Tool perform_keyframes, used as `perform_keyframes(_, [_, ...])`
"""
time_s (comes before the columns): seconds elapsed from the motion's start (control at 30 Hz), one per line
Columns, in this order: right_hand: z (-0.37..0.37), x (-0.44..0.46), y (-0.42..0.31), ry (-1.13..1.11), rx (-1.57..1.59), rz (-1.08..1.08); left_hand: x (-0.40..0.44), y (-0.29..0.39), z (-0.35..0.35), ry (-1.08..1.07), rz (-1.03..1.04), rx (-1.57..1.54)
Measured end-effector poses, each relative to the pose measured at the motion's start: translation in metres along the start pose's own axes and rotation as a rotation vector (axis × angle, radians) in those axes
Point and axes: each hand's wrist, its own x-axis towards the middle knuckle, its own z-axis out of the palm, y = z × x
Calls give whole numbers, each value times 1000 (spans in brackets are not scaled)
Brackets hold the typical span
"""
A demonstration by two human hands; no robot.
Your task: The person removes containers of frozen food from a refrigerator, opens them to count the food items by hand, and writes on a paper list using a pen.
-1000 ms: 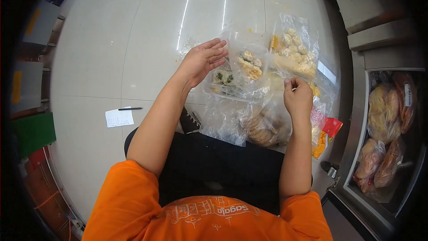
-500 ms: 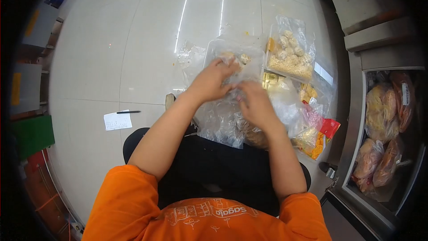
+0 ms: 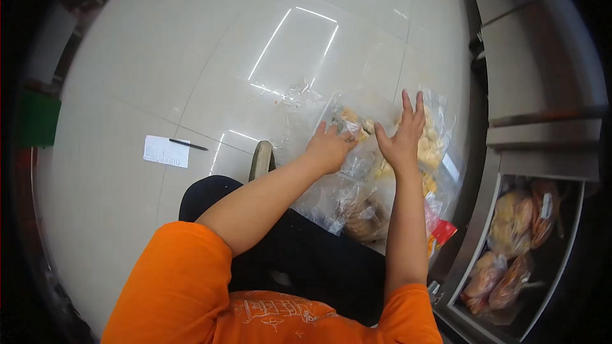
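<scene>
My left hand [image 3: 330,151] lies on a white tray in a clear plastic bag [image 3: 359,164], with its fingers apart. A few pale and orange food pieces [image 3: 350,116] show inside that tray, just past my fingertips. My right hand [image 3: 403,140] is open, its fingers spread and pointing away from me, holding nothing. It is in front of a second clear bag of pale round food balls [image 3: 431,143] and partly hides it. Nearer to me, a clear bag with brown contents [image 3: 363,216] rests by my leg.
At right, an open drawer [image 3: 462,280] holds several bagged meat-like pieces [image 3: 510,223]. A red packet [image 3: 444,229] lies beside the bags. To the left, a paper sheet [image 3: 164,153] and a black pen [image 3: 189,144] are on the tiled floor [image 3: 210,76]. My shoe [image 3: 261,160] is near the bags.
The view has turned and shifted. My right hand has moved away from the left and spread its fingers over the bag of balls. My left hand remains at the tray.
</scene>
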Motion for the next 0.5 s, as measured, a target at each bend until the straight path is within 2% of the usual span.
perform_keyframes(0.07, [22, 17, 7, -81, -84, -52, 1, -3, 6, 78, 25, -48])
perform_keyframes(0.17, [33, 18, 10, -679, 165, 72, 8, -6, -7, -31, -10, -200])
perform_keyframes(0.23, [39, -3, 7, -799, 249, 92, 15, -13, -3, 20, 24, -221])
perform_keyframes(0.33, [24, -35, -12, -742, 205, 13, 30, -18, 1, 12, 127, -248])
perform_keyframes(0.37, [36, -56, 4, -735, 105, 54, 33, -16, 1, 71, 132, -384])
perform_keyframes(0.4, [39, -78, 15, -731, 161, 22, 41, -16, 5, 144, 117, -498])
perform_keyframes(0.43, [20, -65, -17, -801, 107, 61, 55, -15, 6, 67, -45, -467])
perform_keyframes(0.47, [31, -79, -3, -681, 127, 17, 81, -13, 23, 181, -115, -463])
perform_keyframes(0.5, [33, -83, -4, -657, -5, -75, 104, -12, 36, 295, -185, -464])
